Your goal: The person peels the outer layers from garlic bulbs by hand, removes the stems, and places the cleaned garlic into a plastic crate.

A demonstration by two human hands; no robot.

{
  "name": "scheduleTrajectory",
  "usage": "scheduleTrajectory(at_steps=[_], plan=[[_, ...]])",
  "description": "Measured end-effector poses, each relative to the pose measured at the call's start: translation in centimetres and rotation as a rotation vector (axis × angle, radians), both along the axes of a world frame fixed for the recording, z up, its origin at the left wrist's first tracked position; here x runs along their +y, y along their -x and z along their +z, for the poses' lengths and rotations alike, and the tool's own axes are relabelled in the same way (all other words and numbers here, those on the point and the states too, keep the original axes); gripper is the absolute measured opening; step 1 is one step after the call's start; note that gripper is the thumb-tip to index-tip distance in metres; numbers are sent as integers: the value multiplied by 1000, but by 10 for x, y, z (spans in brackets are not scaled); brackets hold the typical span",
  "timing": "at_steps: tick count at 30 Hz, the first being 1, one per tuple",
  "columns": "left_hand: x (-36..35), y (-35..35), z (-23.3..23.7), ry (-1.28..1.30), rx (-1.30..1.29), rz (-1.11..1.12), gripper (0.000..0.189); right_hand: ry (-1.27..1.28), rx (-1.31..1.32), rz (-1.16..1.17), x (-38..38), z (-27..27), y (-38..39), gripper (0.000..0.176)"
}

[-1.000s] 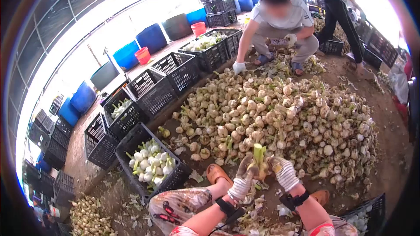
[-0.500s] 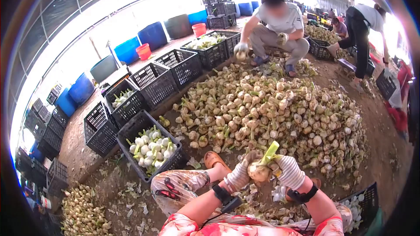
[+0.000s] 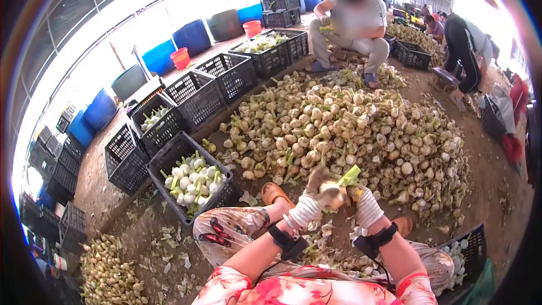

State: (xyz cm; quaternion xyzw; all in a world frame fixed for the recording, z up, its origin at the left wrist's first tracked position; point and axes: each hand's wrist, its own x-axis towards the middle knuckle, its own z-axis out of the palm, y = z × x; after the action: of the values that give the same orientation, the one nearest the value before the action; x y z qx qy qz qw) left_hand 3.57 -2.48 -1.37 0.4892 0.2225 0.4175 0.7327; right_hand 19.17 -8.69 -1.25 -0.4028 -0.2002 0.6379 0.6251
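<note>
A bulb with a green stem (image 3: 333,196) is held between my gloved hands above my lap. My left hand (image 3: 315,195) is wrapped round the bulb, its fingers blurred by motion. At the stem side, my right hand (image 3: 364,203) is closed, its fingertips against the bulb's right edge; whether it also holds a tool is unclear. Beyond my hands lies a large heap of brownish bulbs with stems (image 3: 339,130). A black crate (image 3: 226,192) to the left holds peeled white bulbs (image 3: 193,183). Scraps of pale skin (image 3: 327,248) cover the ground below.
Another person (image 3: 353,28) sits behind the heap; a further person (image 3: 468,51) bends at the right. Black crates (image 3: 200,104) line the left. Blue barrels (image 3: 193,38) and a red bucket (image 3: 180,57) stand behind. A smaller bulb pile (image 3: 110,271) is at lower left.
My hands have shifted slightly up, and the bulb shows a whiter surface. The person behind the heap has drawn both hands in toward the chest. The person at the right bends lower.
</note>
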Motion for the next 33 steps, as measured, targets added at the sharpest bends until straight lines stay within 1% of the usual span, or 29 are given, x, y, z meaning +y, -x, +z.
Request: scheduleTrajectory(at_steps=[1, 2, 4, 5, 7, 10, 11, 12, 14, 17, 18, 20, 21, 22, 24, 25, 26, 27, 28, 29, 31, 32, 33], plan=[[-1, 0, -4, -237, 26, 95, 89, 14, -35, -94, 4, -4, 8, 15], [-4, 0, -7, -472, 51, 190, 96, -13, -69, -34, 2, -3, 9, 17], [-14, 2, 1, -614, 144, 347, 90, -69, -51, -125, 10, -7, 18, 17], [-18, 1, 3, -552, 117, 347, 86, -34, -137, -99, 10, -5, 19, 15], [-24, -2, 3, -424, 63, 351, 77, 38, -311, -41, 3, 18, 21, 13], [-16, 10, 13, 166, -213, 43, 56, -287, -1041, -99, 1, 27, 23, 12], [-15, 12, 16, 360, -301, -66, 50, -355, -1188, -209, 3, 21, 17, 12], [-22, 4, 15, 246, -135, 28, 64, -336, -1271, -166, 4, 23, 13, 15], [-11, 5, 18, 402, -374, -101, 50, -273, -799, -94, -2, 31, 12, 23], [-1, 10, 31, 646, -292, -293, 58, -243, -326, -36, -10, 28, 15, 28], [0, 8, 35, 680, -205, -296, 61, -256, -353, 14, -8, 14, 13, 30], [3, -1, 9, 720, -135, -196, 66, -118, -261, -67, -7, 7, 13, 30], [8, 3, 2, 698, -163, -274, 71, -114, -263, -112, 4, -34, -1, 29], [2, 5, 14, 637, -196, -294, 68, -109, -328, -164, 1, -19, 8, 25], [2, 2, -21, 200, 123, 2, 65, -117, 111, -163, 7, -36, 7, 25], [-7, -5, -25, -50, 236, 207, 61, -178, 74, -157, 7, -31, 12, 27], [-10, -5, -27, 43, 10, 218, 58, -177, -91, -303, 7, -27, 25, 31], [-14, -6, -26, 130, -219, 221, 62, -192, -23, -304, 11, -28, 28, 32], [-12, -6, -29, 136, -217, 254, 62, -205, 47, -304, 14, -30, 31, 33], [-10, -5, -24, 142, -215, 288, 64, -240, 90, -279, 9, -12, 38, 33], [-12, -2, -12, -358, 10, 387, 60, -360, -546, -312, 9, -9, 41, 31], [-5, 4, -8, -432, 96, 327, 60, -409, -868, -318, 9, -6, 41, 30], [5, 13, -4, -503, 182, 264, 59, -371, -503, -295, 3, 12, 42, 26]])
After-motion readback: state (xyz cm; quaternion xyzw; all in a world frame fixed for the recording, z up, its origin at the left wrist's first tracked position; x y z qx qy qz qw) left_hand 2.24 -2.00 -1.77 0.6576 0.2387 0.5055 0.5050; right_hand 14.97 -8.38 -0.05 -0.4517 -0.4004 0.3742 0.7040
